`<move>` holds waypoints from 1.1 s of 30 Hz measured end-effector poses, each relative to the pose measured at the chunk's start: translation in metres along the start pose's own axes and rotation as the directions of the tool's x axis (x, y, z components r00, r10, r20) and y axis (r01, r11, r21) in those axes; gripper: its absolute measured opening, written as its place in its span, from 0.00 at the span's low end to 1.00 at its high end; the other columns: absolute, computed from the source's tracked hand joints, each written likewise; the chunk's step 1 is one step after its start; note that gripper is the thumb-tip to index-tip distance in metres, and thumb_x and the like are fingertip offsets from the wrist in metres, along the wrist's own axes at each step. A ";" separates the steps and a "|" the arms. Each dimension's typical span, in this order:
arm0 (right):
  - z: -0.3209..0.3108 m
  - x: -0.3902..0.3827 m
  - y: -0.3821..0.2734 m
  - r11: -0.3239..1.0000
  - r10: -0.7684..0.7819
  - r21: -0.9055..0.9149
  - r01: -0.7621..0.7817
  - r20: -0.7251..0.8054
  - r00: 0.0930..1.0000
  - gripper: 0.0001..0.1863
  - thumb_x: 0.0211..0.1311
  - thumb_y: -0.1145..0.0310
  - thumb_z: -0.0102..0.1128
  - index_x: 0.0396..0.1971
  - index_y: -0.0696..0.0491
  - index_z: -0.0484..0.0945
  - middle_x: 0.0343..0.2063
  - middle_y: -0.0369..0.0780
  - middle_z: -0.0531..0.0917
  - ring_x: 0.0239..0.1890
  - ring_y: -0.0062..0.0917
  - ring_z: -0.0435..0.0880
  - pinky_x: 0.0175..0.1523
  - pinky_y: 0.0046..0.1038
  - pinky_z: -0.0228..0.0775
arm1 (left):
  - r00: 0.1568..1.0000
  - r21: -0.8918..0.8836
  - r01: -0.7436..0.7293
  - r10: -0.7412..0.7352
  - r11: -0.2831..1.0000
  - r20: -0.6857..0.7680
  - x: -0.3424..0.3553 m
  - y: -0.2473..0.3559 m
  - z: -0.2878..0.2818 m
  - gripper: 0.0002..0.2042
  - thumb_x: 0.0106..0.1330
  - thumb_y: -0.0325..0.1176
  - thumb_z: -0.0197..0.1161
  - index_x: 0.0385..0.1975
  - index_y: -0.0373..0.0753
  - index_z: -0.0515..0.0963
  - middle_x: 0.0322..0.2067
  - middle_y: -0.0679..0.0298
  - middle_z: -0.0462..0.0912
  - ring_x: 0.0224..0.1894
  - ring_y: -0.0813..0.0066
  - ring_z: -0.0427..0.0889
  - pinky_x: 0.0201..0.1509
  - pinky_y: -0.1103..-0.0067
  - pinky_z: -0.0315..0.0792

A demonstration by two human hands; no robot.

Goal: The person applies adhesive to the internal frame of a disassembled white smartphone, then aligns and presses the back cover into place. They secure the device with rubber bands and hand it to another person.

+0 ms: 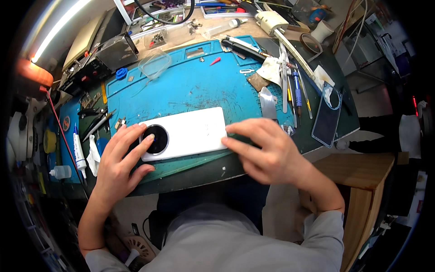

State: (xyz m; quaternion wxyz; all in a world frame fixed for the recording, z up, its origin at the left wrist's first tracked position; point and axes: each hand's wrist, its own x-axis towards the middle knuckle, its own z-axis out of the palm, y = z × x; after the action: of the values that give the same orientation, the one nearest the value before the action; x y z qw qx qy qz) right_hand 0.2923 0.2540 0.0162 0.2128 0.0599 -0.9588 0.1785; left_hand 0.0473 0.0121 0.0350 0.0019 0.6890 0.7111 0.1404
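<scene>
A white smartphone [192, 133] lies back side up on the blue mat's near edge, its large round black camera module [156, 140] at the left end. My left hand [120, 165] grips that end, with the fingers over the far corner and the camera rim and the thumb by the near edge. At the opposite end my right hand [267, 152] pinches the short edge with its fingertips, the other fingers curled under. Both hands hold the phone roughly level between them.
Right of the mat [181, 93] lie tweezers, a blue-handled screwdriver [297, 93] and a dark phone-shaped panel [327, 119]. On the left are a white tube [79, 154], pliers [94, 120] and a small bottle [61, 172]. A clear plastic tray [155, 65] sits at the back.
</scene>
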 end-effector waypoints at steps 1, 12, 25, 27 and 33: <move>0.003 -0.003 -0.005 1.000 0.014 -0.018 -0.015 -0.018 1.000 0.23 0.45 0.75 0.62 0.47 0.59 0.81 0.50 0.43 0.79 0.48 0.35 0.79 0.52 0.35 0.72 | 1.000 0.004 -0.006 0.006 1.000 -0.001 0.001 0.000 0.000 0.27 0.56 0.44 0.69 0.54 0.36 0.77 0.59 0.51 0.74 0.61 0.50 0.73 0.67 0.56 0.64; 0.005 -0.006 -0.006 0.999 0.038 -0.038 -0.037 0.018 0.999 0.25 0.49 0.68 0.67 0.50 0.59 0.79 0.54 0.39 0.78 0.54 0.27 0.78 0.54 0.30 0.70 | 1.000 -0.006 -0.002 0.002 1.000 0.017 0.001 -0.005 0.004 0.27 0.59 0.47 0.67 0.54 0.36 0.78 0.58 0.49 0.74 0.60 0.48 0.73 0.67 0.54 0.64; -0.001 0.003 -0.004 0.988 0.055 0.137 -0.074 0.141 0.989 0.29 0.50 0.70 0.62 0.55 0.63 0.75 0.58 0.47 0.76 0.64 0.36 0.73 0.68 0.37 0.65 | 0.998 -0.091 0.025 -0.030 0.996 -0.053 0.006 -0.007 0.007 0.24 0.53 0.40 0.73 0.49 0.36 0.80 0.56 0.49 0.76 0.58 0.47 0.75 0.63 0.56 0.69; -0.005 0.003 -0.001 0.991 0.040 0.122 -0.061 0.170 0.985 0.30 0.47 0.72 0.60 0.55 0.63 0.74 0.58 0.47 0.76 0.64 0.36 0.74 0.68 0.37 0.66 | 0.997 -0.117 0.016 -0.025 0.993 -0.073 0.011 -0.006 0.010 0.25 0.50 0.40 0.74 0.48 0.36 0.80 0.55 0.49 0.77 0.58 0.47 0.76 0.62 0.57 0.70; 0.001 0.002 0.003 0.981 0.055 0.177 -0.084 0.163 0.985 0.34 0.41 0.80 0.54 0.57 0.65 0.71 0.59 0.48 0.75 0.62 0.39 0.75 0.65 0.39 0.69 | 1.000 -0.105 0.008 -0.008 0.994 -0.004 0.024 0.008 0.003 0.24 0.48 0.26 0.70 0.50 0.39 0.79 0.56 0.52 0.76 0.59 0.49 0.74 0.63 0.57 0.70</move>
State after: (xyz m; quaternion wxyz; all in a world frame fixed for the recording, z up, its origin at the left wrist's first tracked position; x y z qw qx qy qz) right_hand 0.2897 0.2562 0.0155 0.1239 0.0593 -0.9536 0.2678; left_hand 0.0542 0.0366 0.0382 0.0371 0.6847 0.7054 0.1794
